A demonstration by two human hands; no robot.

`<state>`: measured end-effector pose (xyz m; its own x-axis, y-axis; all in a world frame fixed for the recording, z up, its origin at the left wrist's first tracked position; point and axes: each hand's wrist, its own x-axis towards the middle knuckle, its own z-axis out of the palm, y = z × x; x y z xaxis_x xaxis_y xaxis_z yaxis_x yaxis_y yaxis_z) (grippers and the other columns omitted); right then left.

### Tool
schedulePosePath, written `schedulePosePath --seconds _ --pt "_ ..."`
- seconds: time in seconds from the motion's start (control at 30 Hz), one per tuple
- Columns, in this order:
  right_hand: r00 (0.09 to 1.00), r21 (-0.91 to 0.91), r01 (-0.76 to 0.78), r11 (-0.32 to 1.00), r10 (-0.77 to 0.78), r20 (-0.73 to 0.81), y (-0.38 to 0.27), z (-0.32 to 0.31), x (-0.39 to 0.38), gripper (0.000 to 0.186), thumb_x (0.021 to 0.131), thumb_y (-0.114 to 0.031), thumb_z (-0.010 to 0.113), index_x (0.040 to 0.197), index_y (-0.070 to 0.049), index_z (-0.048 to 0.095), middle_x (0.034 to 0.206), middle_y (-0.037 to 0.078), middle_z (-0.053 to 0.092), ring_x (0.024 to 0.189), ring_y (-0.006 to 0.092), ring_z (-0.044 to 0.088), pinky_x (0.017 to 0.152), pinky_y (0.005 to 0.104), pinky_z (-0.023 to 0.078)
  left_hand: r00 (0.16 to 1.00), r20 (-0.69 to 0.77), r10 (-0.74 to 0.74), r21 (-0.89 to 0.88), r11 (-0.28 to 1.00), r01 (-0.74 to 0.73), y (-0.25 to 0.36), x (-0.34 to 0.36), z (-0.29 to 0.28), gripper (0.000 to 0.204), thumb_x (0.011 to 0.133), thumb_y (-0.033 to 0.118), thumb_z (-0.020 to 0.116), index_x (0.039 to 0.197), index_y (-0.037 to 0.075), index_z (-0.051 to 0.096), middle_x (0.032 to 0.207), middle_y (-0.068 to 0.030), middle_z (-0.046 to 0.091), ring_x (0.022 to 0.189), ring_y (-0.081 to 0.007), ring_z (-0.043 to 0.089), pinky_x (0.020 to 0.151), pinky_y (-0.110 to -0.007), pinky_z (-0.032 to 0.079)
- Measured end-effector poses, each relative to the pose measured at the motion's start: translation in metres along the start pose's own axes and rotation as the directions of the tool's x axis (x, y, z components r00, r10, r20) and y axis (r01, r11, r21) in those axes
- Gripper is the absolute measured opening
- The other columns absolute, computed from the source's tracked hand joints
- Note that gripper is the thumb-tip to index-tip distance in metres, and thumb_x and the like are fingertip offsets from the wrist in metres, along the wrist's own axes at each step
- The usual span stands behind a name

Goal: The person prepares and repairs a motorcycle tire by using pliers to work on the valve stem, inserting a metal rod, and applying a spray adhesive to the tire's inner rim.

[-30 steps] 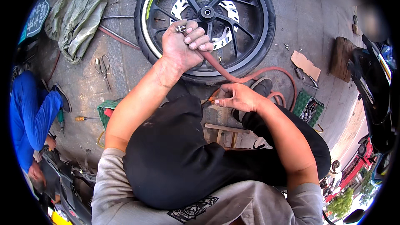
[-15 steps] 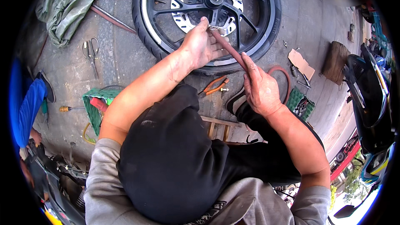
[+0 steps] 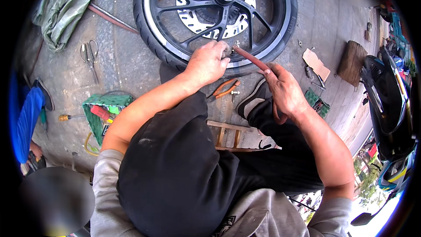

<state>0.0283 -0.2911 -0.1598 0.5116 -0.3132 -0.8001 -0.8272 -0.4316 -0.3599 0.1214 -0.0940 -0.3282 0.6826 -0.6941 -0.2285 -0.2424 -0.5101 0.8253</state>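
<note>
A motorcycle wheel (image 3: 156, 32) with a black tire, spoked rim and slotted brake disc lies flat at the top. My left hand (image 3: 208, 62) is at its lower rim, fingertips pinched beside a small metal fitting (image 3: 236, 44); what they hold is hidden. My right hand (image 3: 284, 91) grips the red rubber hose (image 3: 250, 58), which runs up to that fitting. Below the wheel, orange-handled pliers (image 3: 226, 90) lie beside a small bolt-like metal part (image 3: 235, 93).
A green plastic sheet (image 3: 63, 11), scissors (image 3: 90, 58), a green basket (image 3: 92, 112) and a screwdriver (image 3: 65, 117) lie left, near a person's blue-clad leg (image 3: 24, 118). Cardboard (image 3: 315, 63), a wood block (image 3: 351, 61) and a scooter (image 3: 383, 96) stand or lie right. A small wooden stool (image 3: 228, 128) is beneath me.
My left hand has moved down toward the rim's edge, its fingers now curled after being spread. My right hand came up onto the hose, then shifted right and down with it.
</note>
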Motion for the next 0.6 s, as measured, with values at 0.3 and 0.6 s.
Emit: schedulePosePath --seconds 0.3,0.6 --pt "0.934 0.594 -0.330 0.734 0.164 0.317 -0.050 0.033 0.002 0.035 0.116 -0.035 0.053 0.131 -0.003 0.057 0.081 0.000 0.053 0.063 0.0112 0.049 0.058 0.0299 0.046 0.925 -0.106 0.365 0.110 0.929 -0.354 0.007 0.024 0.002 0.028 0.082 0.013 0.081 0.108 0.008 0.070 0.105 -0.0108 0.068 0.098 -0.0345 0.071 0.082 -0.045 0.061" --pt "0.769 -0.592 0.522 0.614 -0.639 0.014 0.013 0.002 0.108 0.026 0.102 -0.023 0.067 0.118 -0.003 0.072 0.110 0.021 0.076 0.111 0.0411 0.072 0.101 0.0506 0.057 0.803 0.255 0.539 0.035 0.825 -0.565 -0.012 0.074 -0.034 0.025 0.092 0.018 0.078 0.113 0.006 0.074 0.108 -0.0118 0.073 0.100 -0.0356 0.073 0.086 -0.045 0.060"
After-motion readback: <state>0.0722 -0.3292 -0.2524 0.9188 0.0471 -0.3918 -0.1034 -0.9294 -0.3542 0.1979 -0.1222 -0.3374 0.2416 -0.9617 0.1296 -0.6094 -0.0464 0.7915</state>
